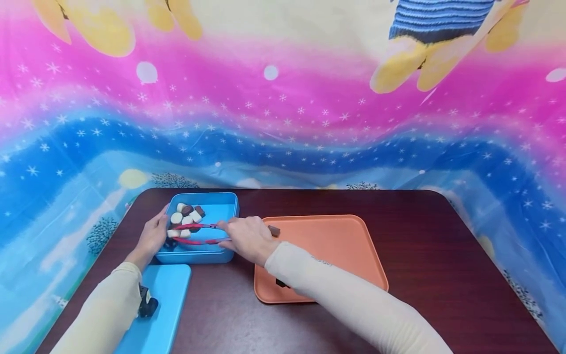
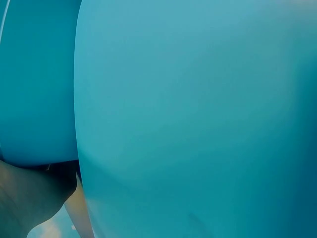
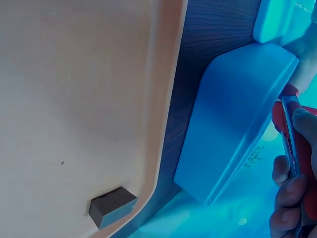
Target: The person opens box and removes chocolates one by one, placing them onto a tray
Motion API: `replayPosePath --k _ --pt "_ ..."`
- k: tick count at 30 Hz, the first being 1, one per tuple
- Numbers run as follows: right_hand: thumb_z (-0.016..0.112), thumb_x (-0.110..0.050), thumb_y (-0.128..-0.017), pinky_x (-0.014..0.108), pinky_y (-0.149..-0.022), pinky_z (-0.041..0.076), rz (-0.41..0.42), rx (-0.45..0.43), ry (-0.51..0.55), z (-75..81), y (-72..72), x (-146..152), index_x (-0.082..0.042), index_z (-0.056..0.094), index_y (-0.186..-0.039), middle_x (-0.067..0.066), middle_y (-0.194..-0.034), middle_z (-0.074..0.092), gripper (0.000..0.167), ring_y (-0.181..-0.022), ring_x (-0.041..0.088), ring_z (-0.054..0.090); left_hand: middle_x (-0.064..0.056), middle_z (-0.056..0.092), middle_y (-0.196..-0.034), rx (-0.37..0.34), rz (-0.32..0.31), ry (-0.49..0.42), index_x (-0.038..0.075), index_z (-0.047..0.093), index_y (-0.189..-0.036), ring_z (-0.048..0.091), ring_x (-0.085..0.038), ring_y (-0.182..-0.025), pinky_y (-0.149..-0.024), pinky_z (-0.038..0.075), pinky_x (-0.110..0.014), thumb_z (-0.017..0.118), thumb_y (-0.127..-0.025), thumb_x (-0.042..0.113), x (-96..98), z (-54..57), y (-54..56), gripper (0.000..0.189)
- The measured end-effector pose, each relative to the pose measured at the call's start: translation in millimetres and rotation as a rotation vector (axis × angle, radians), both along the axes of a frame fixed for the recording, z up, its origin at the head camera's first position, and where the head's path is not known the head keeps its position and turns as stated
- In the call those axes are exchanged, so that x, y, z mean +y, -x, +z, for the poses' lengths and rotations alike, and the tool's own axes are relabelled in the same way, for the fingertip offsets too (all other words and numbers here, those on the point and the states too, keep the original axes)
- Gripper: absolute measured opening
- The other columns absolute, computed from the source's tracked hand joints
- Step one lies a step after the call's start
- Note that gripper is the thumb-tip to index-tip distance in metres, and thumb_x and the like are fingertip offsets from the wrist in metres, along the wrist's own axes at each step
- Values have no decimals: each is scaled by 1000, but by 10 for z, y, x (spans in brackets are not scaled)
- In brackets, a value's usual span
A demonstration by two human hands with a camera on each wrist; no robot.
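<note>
My right hand grips red-handled tongs, which reach leftward over the open blue box. The tong tips lie on either side of a white piece near the box's left wall; I cannot tell whether they pinch it. Around it sit several small white and dark brown pieces. Along the outer left wall of the box rests my left hand, its fingers extended toward the back. In the right wrist view, fingers curl round the tongs. Blue plastic fills most of the left wrist view.
An orange tray lies right of the box, under my right forearm. On it are a brown block at the upper left corner and a dark block, partly hidden by the sleeve. A flat blue lid lies in front of the box.
</note>
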State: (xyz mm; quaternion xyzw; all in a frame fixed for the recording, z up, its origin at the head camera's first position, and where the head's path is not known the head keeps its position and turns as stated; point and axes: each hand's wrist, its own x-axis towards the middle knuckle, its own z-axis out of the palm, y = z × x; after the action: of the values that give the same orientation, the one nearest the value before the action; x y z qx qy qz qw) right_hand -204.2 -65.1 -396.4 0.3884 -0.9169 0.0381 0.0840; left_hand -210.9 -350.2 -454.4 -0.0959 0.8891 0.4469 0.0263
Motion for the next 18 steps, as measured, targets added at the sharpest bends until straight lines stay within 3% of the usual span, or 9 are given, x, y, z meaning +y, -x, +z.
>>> replayPosePath --k 6,13,18 --pt "65 -53 -95 15 -39 36 -31 -65 64 7 2 80 -30 64 -137 -8 -100 77 48 -55 4 55 -23 8 -169 -18 29 5 17 5 -163 7 -51 -155 -122 14 -71 14 -112 40 -2 -20 10 57" --pt "66 -52 -95 18 -37 28 -62 -147 127 22 -13 202 -27 65 -137 -9 -66 58 49 -53 5 48 -22 6 -169 -29 44 -1 18 3 -163 6 -50 -155 -122 14 -71 13 -112 41 36 14 2 57" --pt "68 -53 -93 19 -37 21 -80 -203 193 22 -34 283 -28 65 -138 -7 -55 49 52 -46 8 39 -22 6 -169 -31 35 9 17 3 -163 7 -50 -155 -122 14 -71 12 -112 41 47 32 1 57"
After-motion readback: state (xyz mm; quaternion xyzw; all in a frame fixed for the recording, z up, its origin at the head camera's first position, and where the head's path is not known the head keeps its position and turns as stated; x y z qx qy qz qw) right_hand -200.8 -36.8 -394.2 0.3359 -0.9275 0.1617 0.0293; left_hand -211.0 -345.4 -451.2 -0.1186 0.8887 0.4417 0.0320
